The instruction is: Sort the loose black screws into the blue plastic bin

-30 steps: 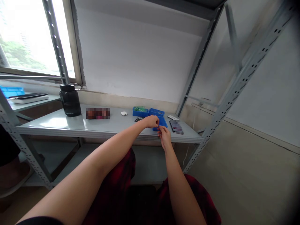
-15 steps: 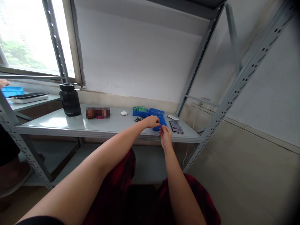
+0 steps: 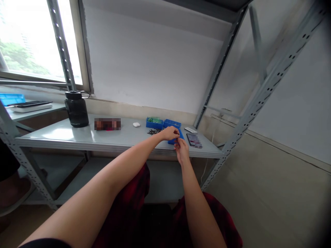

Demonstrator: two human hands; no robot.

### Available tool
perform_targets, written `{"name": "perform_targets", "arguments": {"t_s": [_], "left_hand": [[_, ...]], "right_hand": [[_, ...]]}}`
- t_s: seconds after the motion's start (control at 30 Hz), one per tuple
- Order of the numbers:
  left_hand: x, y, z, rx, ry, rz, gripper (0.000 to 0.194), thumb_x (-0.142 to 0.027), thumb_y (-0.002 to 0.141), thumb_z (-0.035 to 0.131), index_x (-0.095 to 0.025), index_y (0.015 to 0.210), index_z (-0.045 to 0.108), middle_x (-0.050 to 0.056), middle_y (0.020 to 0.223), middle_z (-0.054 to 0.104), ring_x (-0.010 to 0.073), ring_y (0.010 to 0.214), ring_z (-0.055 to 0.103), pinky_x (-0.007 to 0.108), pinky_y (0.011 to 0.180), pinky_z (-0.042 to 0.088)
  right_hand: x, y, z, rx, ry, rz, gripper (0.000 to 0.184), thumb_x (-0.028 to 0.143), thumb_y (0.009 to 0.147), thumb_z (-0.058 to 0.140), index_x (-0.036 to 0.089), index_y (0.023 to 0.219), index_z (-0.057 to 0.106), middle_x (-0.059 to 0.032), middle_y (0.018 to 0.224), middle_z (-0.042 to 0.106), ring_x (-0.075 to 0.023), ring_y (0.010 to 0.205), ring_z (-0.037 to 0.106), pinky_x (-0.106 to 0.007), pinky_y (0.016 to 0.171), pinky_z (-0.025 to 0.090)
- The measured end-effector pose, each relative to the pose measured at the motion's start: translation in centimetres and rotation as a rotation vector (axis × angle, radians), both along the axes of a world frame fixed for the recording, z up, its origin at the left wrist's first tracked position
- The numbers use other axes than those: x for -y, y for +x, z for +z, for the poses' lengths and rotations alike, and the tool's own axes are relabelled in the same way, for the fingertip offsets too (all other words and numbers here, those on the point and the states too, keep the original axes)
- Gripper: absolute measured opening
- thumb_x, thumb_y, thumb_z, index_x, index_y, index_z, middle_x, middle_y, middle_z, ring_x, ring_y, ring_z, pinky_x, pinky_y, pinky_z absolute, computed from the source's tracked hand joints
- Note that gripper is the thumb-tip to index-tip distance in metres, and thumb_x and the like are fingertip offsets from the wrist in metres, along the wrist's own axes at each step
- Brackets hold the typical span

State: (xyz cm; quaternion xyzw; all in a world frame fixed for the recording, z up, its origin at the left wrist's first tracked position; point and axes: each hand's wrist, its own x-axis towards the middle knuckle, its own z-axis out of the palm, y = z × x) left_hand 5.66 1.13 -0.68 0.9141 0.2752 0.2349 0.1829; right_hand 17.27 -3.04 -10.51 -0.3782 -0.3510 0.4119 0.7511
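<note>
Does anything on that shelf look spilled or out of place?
Perhaps the small dark pieces: they lie loose on the shelf, in front of a blue tray, not inside it. That could be deliberate, though.

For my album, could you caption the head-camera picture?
Left hand and right hand close together at a blue tray, dark pieces alongside.

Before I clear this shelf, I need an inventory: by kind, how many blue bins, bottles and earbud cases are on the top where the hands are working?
Blue plastic bins: 3
Black water bottle: 1
White earbud case: 1
Total: 5
</note>
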Motion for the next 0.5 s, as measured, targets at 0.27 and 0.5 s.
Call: {"name": "perform_targets", "arguments": {"t_s": [0.27,0.5], "left_hand": [[-0.01,-0.33,-0.14,-0.163,0.121,0.072,0.020,-0.019,0.081,0.053,-0.011,0.086,0.071,0.007,0.081,0.070,0.0163,0.073,0.060,0.024,0.069,0.046],[-0.07,-0.67,0.05,-0.247,0.116,0.058,0.017,-0.018,0.076,0.059,-0.014,0.083,0.073,0.006,0.077,0.070,0.0152,0.069,0.060,0.022,0.061,0.042]], "right_hand": [[0.10,0.37,-0.12,0.021,-0.051,-0.082,0.030,0.044,0.061,0.075,0.023,0.077,0.062,0.0027,0.068,0.063,-0.0100,0.053,0.052,-0.022,0.043,0.034],[0.14,0.25,-0.15,0.134,-0.102,-0.053,0.030,0.048,0.064,0.072,0.023,0.077,0.063,0.0012,0.073,0.064,-0.0106,0.054,0.053,-0.023,0.045,0.037]]}}
